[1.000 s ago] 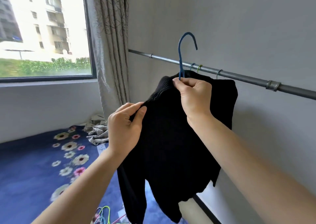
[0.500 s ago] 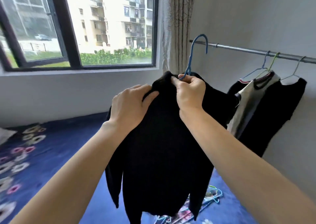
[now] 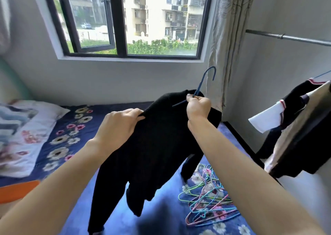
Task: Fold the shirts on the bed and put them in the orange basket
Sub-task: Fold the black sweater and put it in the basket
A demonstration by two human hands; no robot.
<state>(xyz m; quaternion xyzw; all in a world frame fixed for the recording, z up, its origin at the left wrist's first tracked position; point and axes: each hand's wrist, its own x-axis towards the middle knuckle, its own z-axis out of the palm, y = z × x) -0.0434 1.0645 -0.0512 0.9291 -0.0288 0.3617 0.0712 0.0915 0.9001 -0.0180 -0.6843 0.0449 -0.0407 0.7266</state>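
Note:
A black long-sleeved shirt (image 3: 154,154) hangs in the air above the blue flowered bed (image 3: 161,215), its sleeves dangling down. My left hand (image 3: 117,127) grips the shirt's left shoulder. My right hand (image 3: 198,105) pinches the neck of a blue wire hanger (image 3: 206,80) at the shirt's collar; one hanger arm sticks out of the collar. An orange basket (image 3: 18,190) shows only a rim at the lower left edge, behind my left forearm.
Several coloured wire hangers (image 3: 207,200) lie in a heap on the bed at the right. More shirts (image 3: 297,127) hang from a grey rail (image 3: 290,37) on the right wall. A pillow (image 3: 26,132) lies at the left. A window and curtain (image 3: 225,37) stand behind.
I have turned left from the rail toward the bed, carrying the black shirt down and away from the rail. The hanger has tilted and one arm has come out of the collar.

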